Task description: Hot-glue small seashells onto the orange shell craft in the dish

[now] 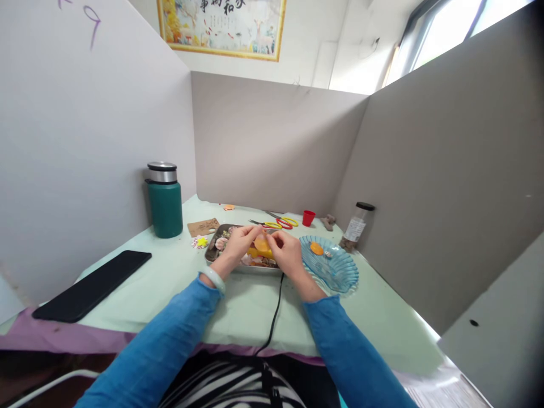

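Above a metal tray [243,270], my left hand [238,245] and my right hand [289,253] face each other. Between their pinched fingertips is a thin, round, pale-orange piece [262,243], perhaps a shell; its exact kind is unclear. Pink and white shell-like pieces [221,243] lie in the tray, partly hidden by my hands. To the right, a ribbed blue plate [342,277] bears a round orange piece [317,248] and a small speckled piece [328,255].
Scissors [285,222] with red and yellow handles lie behind the tray, near a red cup [308,218]. A jar [355,226] stands at right, a green flask [165,201] at left. A black mat [93,286] lies front left. A black cable [276,311] crosses the front edge.
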The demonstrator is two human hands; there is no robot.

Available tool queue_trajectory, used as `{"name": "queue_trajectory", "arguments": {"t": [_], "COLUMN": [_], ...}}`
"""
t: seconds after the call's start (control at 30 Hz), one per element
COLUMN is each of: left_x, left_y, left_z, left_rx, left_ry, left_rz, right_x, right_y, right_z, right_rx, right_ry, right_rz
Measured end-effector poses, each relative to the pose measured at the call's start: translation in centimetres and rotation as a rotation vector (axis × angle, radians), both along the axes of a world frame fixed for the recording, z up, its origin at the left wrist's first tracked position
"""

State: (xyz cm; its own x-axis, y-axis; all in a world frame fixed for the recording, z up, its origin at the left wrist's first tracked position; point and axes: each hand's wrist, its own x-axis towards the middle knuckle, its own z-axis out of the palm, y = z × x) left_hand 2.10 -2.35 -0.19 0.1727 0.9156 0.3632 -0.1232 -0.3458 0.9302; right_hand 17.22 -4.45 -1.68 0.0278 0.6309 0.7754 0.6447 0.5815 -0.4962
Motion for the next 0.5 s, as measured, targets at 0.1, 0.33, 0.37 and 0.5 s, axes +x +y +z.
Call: {"name": "queue_trajectory", "arguments": {"t": [0.1,0.33,0.37,0.5], "left_x": [-0.1,0.0,0.0,0.2], "left_y": [0.3,0.1,0.0,-0.6], "left_z": [-0.1,0.0,0.1,0.4], "left_rx": [0.053,0.01,-0.006,-0.037], "left_ry": [0.016,0.01,-0.001,-0.013], "left_rz": [0.026,-0.008,-0.035,-0.128], "right_x": [-0.1,0.0,0.0,0.1], "right_y": [0.0,0.0,-0.1,-0.1], "right_z": [-0.1,0.0,0.1,0.3], "right_rx": [0.001,-0.039,-0.048,-0.069], "right_ry": [-0.006,0.046,0.07,0.184], "right_rz": [0.005,0.028,0.033,0.052]}}
